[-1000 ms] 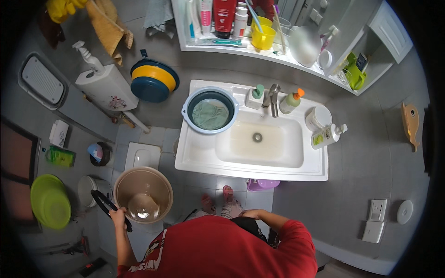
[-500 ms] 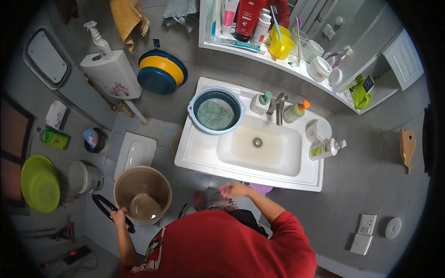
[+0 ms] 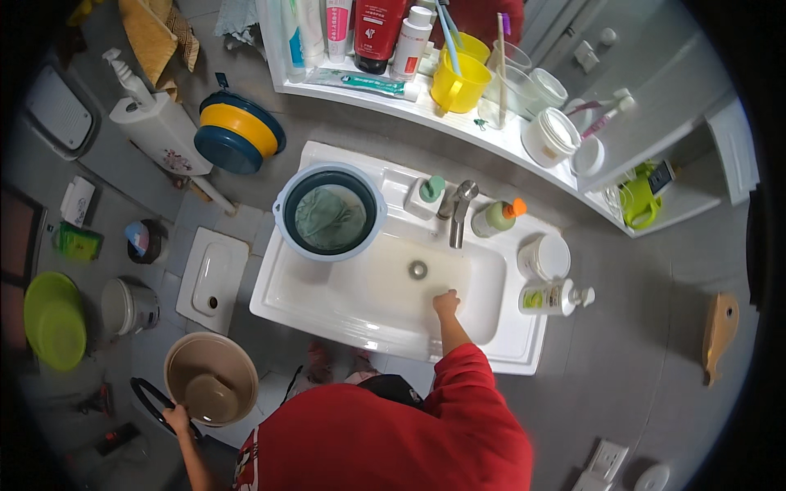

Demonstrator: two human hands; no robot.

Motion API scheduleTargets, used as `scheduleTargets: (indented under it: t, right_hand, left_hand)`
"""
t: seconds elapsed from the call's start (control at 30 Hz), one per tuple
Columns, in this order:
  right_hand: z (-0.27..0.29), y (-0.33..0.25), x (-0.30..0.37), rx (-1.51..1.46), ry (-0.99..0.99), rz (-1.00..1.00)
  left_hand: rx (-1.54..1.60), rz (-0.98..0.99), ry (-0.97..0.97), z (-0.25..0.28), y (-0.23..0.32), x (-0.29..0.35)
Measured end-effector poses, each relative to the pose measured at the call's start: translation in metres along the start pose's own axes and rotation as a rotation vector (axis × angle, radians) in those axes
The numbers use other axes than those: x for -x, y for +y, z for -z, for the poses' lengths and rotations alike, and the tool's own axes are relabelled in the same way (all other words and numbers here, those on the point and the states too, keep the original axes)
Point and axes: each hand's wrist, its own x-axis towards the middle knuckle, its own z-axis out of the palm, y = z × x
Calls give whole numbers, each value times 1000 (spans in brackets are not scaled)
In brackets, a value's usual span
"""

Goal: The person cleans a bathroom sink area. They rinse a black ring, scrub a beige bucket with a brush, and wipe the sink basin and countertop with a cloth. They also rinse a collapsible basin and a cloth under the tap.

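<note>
My left hand [image 3: 176, 420] is closed round a thick black curved handle [image 3: 147, 396], at the near-left side of a tan bucket [image 3: 223, 353] on the floor. Whether the handle is joined to the bucket I cannot tell. My right hand [image 3: 446, 304] reaches over the basin of the white sink [image 3: 315, 311], right of the drain [image 3: 418, 270]. Its fingers point down and are mostly hidden, and cloudy water seems to lie beneath it. On the sink's left side stands a blue-grey washbasin [image 3: 288, 231] with a green cloth [image 3: 327, 218] in it.
Behind the basin stand a faucet [image 3: 461, 214], a soap dispenser [image 3: 426, 199] and a green pump bottle [image 3: 495, 218]. A white tub [image 3: 544, 258] and a white pump bottle [image 3: 548, 298] stand on the right. Above hangs a crowded cabinet shelf [image 3: 491, 133]. A squat toilet pan [image 3: 199, 304] lies left.
My right hand has moved forward from in front of the sink to over its basin. My left hand stays on the black handle beside the bucket. The whole view has shifted and turned.
</note>
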Motion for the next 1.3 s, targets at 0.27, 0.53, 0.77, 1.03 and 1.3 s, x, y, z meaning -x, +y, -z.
scheduleTargets:
  t: [0.27, 0.53, 0.77, 1.03, 1.3]
  right_hand:
    - [-37, -16, -7, 340, -184, 846]
    - [-41, -27, -12, 687, -232, 948]
    - [-79, -8, -28, 895, -85, 1123]
    - [12, -103, -20, 544, -674, 922]
    - [115, -186, 105, -103, -576, 1081]
  left_hand:
    - [-85, 95, 102, 9, 37, 47]
    - [30, 204, 147, 3, 55, 76]
    - [-48, 167, 161, 12, 51, 81]
    - [24, 156, 96, 22, 46, 79]
    - [53, 175, 92, 24, 37, 73]
